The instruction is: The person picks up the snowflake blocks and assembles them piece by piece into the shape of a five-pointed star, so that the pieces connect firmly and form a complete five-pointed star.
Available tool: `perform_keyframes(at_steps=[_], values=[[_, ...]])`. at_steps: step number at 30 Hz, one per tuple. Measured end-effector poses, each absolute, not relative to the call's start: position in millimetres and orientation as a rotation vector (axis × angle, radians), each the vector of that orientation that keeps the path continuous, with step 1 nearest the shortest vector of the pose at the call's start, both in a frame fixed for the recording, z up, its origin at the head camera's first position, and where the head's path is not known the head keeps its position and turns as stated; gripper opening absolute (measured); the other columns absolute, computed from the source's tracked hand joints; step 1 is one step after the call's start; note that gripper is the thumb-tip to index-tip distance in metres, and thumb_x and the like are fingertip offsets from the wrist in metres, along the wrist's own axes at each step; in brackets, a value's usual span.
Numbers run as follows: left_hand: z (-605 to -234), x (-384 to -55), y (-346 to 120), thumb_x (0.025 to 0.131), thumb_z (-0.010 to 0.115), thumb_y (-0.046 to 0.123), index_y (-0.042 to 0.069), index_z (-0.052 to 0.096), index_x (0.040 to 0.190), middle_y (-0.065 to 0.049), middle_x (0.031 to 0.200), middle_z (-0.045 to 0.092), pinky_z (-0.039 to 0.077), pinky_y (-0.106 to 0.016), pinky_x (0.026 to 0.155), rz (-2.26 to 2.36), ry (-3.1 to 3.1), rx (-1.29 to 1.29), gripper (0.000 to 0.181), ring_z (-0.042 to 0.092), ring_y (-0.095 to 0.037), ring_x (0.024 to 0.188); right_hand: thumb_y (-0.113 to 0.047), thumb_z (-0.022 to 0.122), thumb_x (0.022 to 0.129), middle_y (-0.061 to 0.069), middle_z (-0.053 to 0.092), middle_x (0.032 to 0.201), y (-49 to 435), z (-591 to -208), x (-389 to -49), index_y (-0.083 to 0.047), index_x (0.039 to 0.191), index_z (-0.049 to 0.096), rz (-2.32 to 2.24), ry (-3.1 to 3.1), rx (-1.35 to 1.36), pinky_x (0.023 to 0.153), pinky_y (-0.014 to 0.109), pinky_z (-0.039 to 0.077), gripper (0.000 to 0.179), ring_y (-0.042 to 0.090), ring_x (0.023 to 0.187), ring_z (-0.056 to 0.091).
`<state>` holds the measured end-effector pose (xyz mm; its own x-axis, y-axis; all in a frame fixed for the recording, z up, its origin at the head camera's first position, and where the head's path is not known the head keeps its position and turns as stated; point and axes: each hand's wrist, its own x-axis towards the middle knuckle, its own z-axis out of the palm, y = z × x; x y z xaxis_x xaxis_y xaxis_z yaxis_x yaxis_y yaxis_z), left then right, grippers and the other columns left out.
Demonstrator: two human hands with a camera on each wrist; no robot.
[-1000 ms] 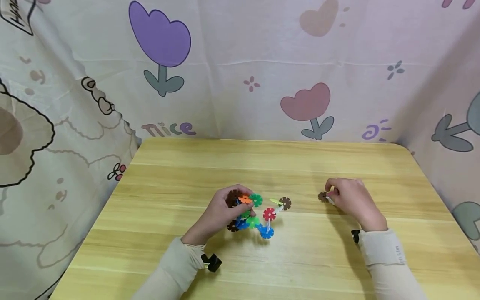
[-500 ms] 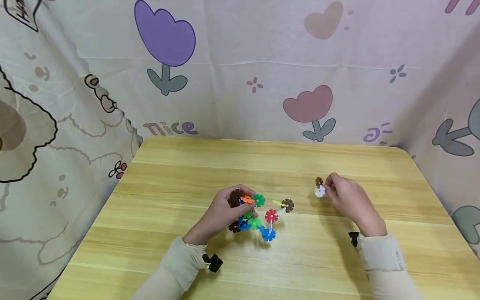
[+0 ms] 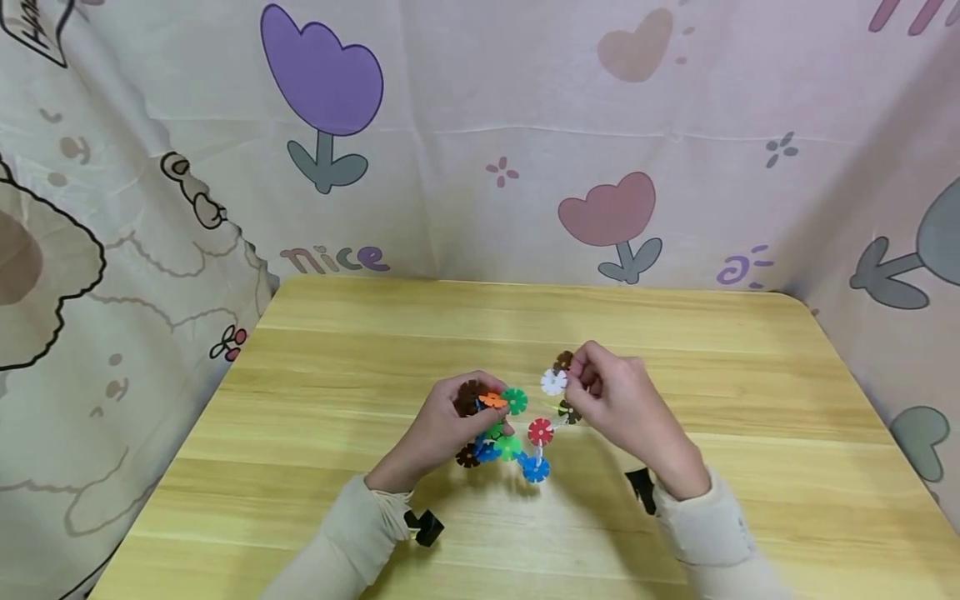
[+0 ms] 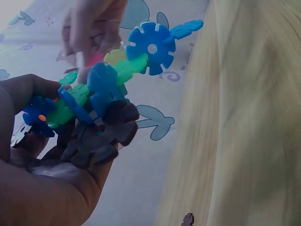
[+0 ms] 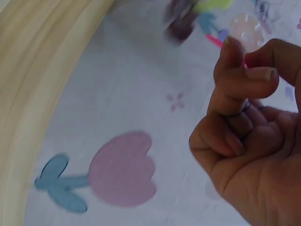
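Observation:
My left hand [image 3: 442,422] grips a chain of interlocking flower-shaped plastic discs, its thumb near an orange disc [image 3: 492,400]. Brown, blue and green discs cluster there; a red disc [image 3: 540,432] and a lower blue disc [image 3: 536,469] extend rightward. In the left wrist view, dark brown discs [image 4: 101,134] sit in front of the palm. My right hand [image 3: 626,410] pinches a small joined piece with a white disc [image 3: 553,382] and a brown disc [image 3: 563,360]. That piece is held close above the chain's right end, where another brown disc [image 3: 570,411] is partly covered by my fingers.
The wooden table [image 3: 360,333] spreads under both hands. Behind it and along the sides hangs a printed cloth [image 3: 465,83] with flowers. A black wrist-worn camera [image 3: 426,527] sits at my left cuff, another black camera [image 3: 641,490] at my right.
My right hand has moved left with the white and brown piece, from the table's right part to the chain's right end. My left hand stays about where it was.

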<state>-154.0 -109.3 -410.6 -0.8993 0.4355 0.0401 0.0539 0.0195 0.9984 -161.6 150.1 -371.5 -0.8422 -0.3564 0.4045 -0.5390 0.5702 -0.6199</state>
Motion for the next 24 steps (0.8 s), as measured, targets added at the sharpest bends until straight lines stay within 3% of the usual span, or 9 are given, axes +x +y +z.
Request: perform_keyframes(at_steps=[10,24], values=[[-409,-152,-107,0.098,0.069,0.004,0.001,0.067,0.118,-0.026,0.106,0.068,0.063,-0.032,0.078,2.014,2.019,0.513,0.021,0.075,-0.026,0.083,0.006,0.065,0.084,-0.005,0.06,0.066,118,-366,-150,-0.009,0.082,0.059,1.233,-2.584,0.521,0.048,0.024,0.05,0.016,0.007,0.054,0.055],[-411,-149,-102,0.097,0.069,0.003,-0.002,0.065,0.117,-0.014,0.099,0.07,0.063,-0.033,0.073,2.113,2.029,0.476,0.021,0.076,-0.027,0.081,0.004,0.066,0.084,-0.006,0.058,0.064,105,-373,-146,-0.011,0.081,0.057,1.152,-2.499,0.509,0.043,0.024,0.044,0.017,0.005,0.049,0.049]])
